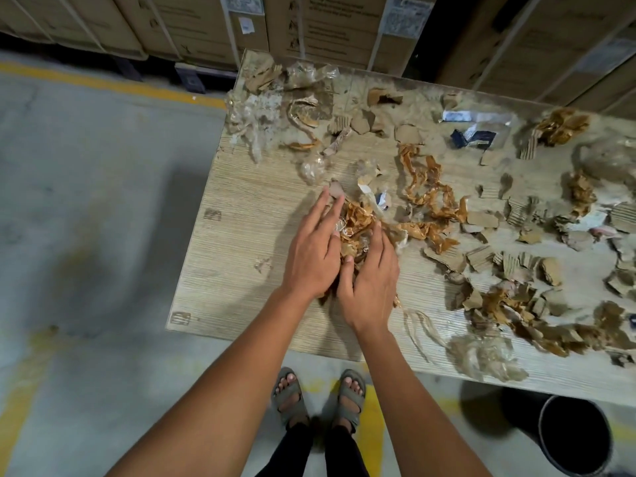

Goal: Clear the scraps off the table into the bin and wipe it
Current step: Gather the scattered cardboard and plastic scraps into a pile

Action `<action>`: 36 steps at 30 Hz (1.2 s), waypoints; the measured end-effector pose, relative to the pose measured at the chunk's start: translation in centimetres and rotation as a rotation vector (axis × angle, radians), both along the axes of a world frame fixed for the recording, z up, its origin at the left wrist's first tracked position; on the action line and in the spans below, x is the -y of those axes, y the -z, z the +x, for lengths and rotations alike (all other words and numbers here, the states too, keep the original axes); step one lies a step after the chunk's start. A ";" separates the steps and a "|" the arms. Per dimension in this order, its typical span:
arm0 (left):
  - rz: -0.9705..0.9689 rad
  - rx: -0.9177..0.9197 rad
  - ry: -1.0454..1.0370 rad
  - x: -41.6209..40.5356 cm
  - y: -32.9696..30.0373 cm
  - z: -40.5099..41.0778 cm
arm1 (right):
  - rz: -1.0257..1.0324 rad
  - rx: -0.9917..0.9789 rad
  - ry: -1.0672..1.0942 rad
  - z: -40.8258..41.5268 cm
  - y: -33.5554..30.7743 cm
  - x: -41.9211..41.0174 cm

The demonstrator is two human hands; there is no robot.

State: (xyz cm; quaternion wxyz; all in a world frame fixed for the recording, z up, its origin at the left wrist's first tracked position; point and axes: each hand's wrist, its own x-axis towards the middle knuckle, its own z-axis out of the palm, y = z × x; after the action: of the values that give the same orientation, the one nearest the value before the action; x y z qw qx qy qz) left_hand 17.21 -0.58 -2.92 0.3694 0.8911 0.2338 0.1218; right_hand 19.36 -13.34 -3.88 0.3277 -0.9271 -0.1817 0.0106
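The scraps (358, 228) under the hands form a loose clump of crumpled brown tape, clear film and torn paper, lying near the left middle of the counter (247, 235). The clump has no clear long axis. No writing on it can be read.

The left hand (315, 251) lies palm down on the left side of the clump, fingers straight and spread, tips pointing away from the person. It presses the scraps and grips nothing. The right hand (370, 284) lies on the near right side, fingers gently bent over the clump, thumb tucked against it. Whether it grips any scrap cannot be told.

A long strip of brown tape (426, 187) runs from the clump toward the far edge, roughly along the counter's depth. Torn cardboard (481, 259) is scattered to the right. A wad of clear film (485, 356) lies at the near edge, and another wad of film (254, 115) at the far left corner. Blue-and-white labels (475, 132) lie toward the far right; their print is too blurred to read.

The counter is pale with a fine ribbed grain. A black bin (571, 435) stands on the floor at its near right side. Strapped cartons (320, 25) stand behind the counter; their labels and print are illegible. The person's feet wear grey sandals (289, 397).
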 end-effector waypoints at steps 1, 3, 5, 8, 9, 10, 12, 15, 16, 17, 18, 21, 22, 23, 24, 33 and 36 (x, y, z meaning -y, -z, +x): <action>-0.007 -0.002 0.015 0.3 -0.1 0.1 | 0.042 -0.019 -0.011 0.0 0.0 -0.1; -0.040 0.004 0.054 0.8 -0.2 0.6 | 0.123 -0.064 -0.040 0.0 -0.1 -0.2; -0.044 -0.014 0.065 0.9 -0.1 1.2 | 0.186 -0.116 -0.048 0.2 -0.3 -0.3; 0.014 -0.018 0.045 1.0 0.0 1.8 | 0.219 -0.132 -0.043 0.7 -0.3 -0.2; 0.012 -0.006 0.041 1.2 0.0 1.9 | 0.226 -0.131 -0.035 0.8 -0.4 -0.2; 0.007 0.013 0.035 1.3 0.0 1.9 | 0.227 -0.130 -0.014 0.8 -0.4 -0.2; -0.009 0.052 0.013 1.5 0.0 1.6 | 0.201 -0.108 0.053 0.6 -0.4 -0.5; -0.068 0.072 -0.015 1.8 -0.2 1.1 | 0.206 -0.041 0.108 0.5 0.1 -0.9; -0.082 0.075 -0.019 1.8 -0.3 0.9 | 0.245 -0.029 0.105 0.7 0.2 -0.9; -0.089 0.077 -0.019 1.8 -0.3 0.9 | 0.300 -0.021 0.100 0.9 0.2 -0.8; -0.093 0.077 -0.012 1.8 -0.3 0.9 | 0.352 -0.013 0.103 1.1 0.1 -0.8; -0.091 0.073 0.024 1.8 -0.3 1.0 | 0.410 0.057 0.108 1.6 -0.4 -0.9; -0.106 0.057 0.026 1.9 -0.4 1.0 | 0.418 0.059 0.105 1.8 -0.4 -0.9; -0.128 0.034 0.024 2.0 -0.5 1.0 | 0.424 0.046 0.100 1.9 -0.3 -1.0; -0.141 0.013 0.024 2.0 -0.6 1.0 | 0.426 0.032 0.090 1.9 -0.1 -1.0; -0.208 0.071 -0.021 2.2 0.4 1.1 | 0.395 -0.165 0.006 2.4 -0.7 -1.3; -0.223 0.117 -0.107 2.3 0.5 1.3 | 0.364 -0.120 0.036 2.2 -0.4 -1.8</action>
State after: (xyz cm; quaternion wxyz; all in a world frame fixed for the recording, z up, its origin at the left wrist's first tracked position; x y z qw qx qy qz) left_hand 18.52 -2.91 -3.41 0.4723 0.8221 0.2710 0.1662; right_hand 21.59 -11.56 -3.45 0.5005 -0.8532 -0.1442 0.0272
